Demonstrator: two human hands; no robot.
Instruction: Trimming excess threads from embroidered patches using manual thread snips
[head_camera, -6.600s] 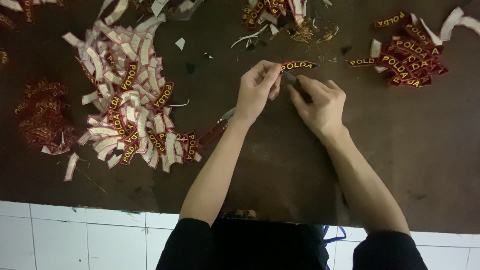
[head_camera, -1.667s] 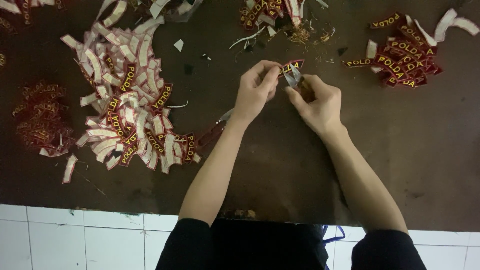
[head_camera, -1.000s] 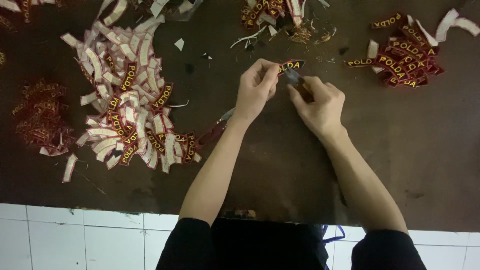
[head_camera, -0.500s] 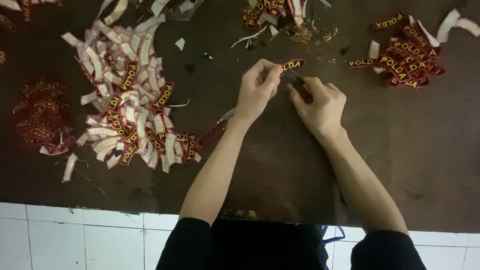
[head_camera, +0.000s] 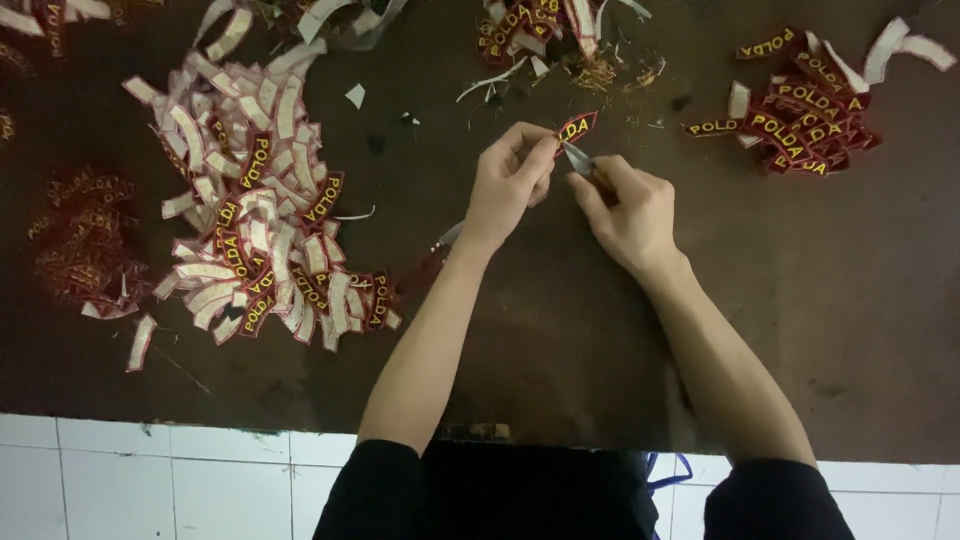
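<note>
Pinched in the left hand (head_camera: 512, 175) near the counter's far edge: a small curved embroidered patch (head_camera: 577, 127), dark red with yellow lettering. Fingers closed on its left end. Right hand (head_camera: 630, 205) closed around a thin metal tool (head_camera: 580, 160), tip at the patch. Light, floppy, best held by the edge. Dark brown counter (head_camera: 560, 330), patch piles at left (head_camera: 255, 220) and far right corner (head_camera: 800, 115); white tiles below.

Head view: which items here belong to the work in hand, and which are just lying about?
In hand:
- left hand pinching a curved red patch
- right hand holding a small metal snipping tool against it

Lying about:
- big pile of patches, many white side up
- stack of patches at right
- dark red heap at left
- thread scraps on the brown table
</note>
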